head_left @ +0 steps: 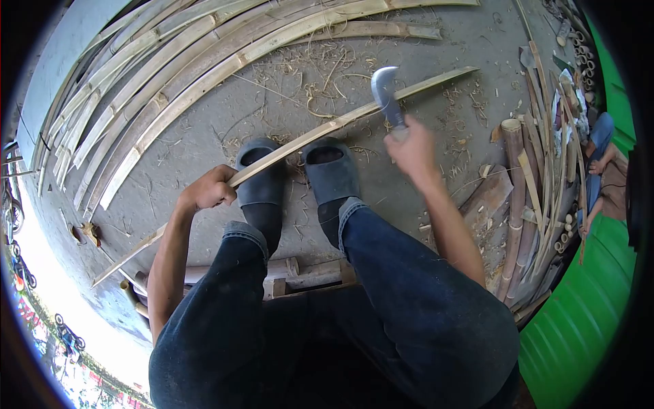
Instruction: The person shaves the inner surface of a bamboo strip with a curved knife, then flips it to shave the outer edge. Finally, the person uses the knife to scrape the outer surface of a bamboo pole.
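My left hand (210, 189) is wrapped round a long bamboo strip (289, 146), which slants from the lower left up to the upper right, over the toes of my grey sandals. The handle of a knife (386, 95) with a broad, hooked blade is in my right hand (411, 148). The blade points up and lies over or against the strip to the right of the sandals; whether it touches cannot be told. Thin shavings are scattered on the floor around the strip.
Many split bamboo strips (163, 102) curve across the upper left floor. Bamboo poles and pieces (514, 204) lie at the right, near a wooden block (487, 204). Another person (610, 170) sits at the far right by a green corrugated sheet (579, 313). Bamboo pieces lie below my feet.
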Action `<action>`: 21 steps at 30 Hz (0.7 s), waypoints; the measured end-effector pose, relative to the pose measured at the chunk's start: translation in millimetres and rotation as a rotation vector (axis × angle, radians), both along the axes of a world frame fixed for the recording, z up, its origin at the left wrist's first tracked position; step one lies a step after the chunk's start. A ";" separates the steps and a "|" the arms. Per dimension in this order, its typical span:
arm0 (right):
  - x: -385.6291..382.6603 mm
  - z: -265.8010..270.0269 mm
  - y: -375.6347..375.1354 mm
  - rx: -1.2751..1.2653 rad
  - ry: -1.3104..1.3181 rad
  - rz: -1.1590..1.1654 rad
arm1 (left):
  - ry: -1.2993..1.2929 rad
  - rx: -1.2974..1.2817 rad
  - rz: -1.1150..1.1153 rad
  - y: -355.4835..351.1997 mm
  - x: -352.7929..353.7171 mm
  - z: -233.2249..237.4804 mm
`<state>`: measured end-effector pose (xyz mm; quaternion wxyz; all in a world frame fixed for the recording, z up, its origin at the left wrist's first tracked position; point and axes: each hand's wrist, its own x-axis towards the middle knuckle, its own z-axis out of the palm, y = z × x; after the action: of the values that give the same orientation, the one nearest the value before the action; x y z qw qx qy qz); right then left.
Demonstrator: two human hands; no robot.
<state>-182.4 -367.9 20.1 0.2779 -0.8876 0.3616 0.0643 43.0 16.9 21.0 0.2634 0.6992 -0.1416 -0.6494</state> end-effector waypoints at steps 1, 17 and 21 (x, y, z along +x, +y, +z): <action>7.3 14.0 46.1 0.099 0.059 0.057 | 0.001 0.002 0.002 1.7 -1.5 -3.7; 4.3 20.9 82.8 0.060 0.180 0.172 | 0.356 -0.011 0.097 -6.2 -13.2 -23.8; 1.9 7.7 34.5 -0.077 0.111 -0.062 | 0.418 -0.034 0.074 2.5 -10.0 -28.8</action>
<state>-180.5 -333.5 27.8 0.2251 -0.8811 0.4058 0.0908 32.9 19.4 -7.8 0.3224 0.5493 -0.0692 -0.7678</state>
